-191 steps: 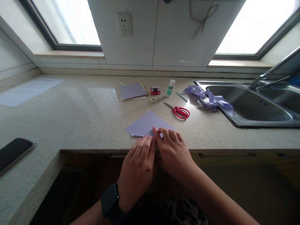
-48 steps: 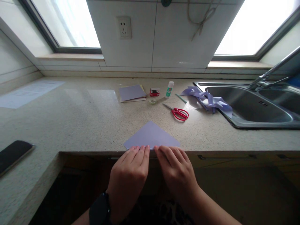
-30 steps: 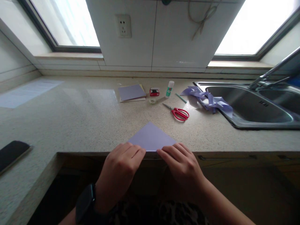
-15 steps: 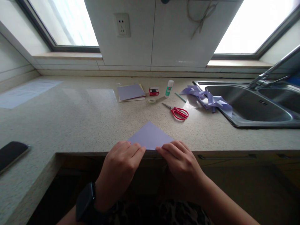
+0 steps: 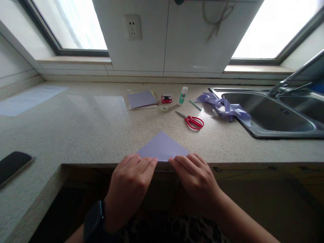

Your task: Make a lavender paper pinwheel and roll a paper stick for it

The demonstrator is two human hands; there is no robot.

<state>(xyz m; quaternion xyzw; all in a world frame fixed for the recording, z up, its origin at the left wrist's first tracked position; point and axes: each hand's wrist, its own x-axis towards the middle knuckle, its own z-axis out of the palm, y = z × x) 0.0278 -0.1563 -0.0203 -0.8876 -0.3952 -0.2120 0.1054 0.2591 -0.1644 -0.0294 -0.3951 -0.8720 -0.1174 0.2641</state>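
Observation:
A sheet of purple paper (image 5: 163, 145), folded to a triangle, lies at the counter's front edge with its point facing away from me. My left hand (image 5: 134, 175) grips the left part of its near folded edge, fingers bent and thumb hidden beneath. On the right part of the same edge, my right hand (image 5: 193, 170) pinches the paper in the same way. A short stretch of the fold shows between the two hands. The paper's left and right corners are partly covered by my fingers.
Beyond the paper lie red-handled scissors (image 5: 194, 122), a tape roll (image 5: 164, 109), a small red box (image 5: 166, 98), a glue stick (image 5: 183, 95), a green stick (image 5: 195, 105) and stacked paper (image 5: 142, 99). Purple paper pinwheels (image 5: 225, 106) rest by the sink (image 5: 268, 113). A phone (image 5: 15, 165) lies left.
Both hands have slid slightly outward along the fold, the left hand a little to the left. The paper stays in place, and the objects behind it have not moved.

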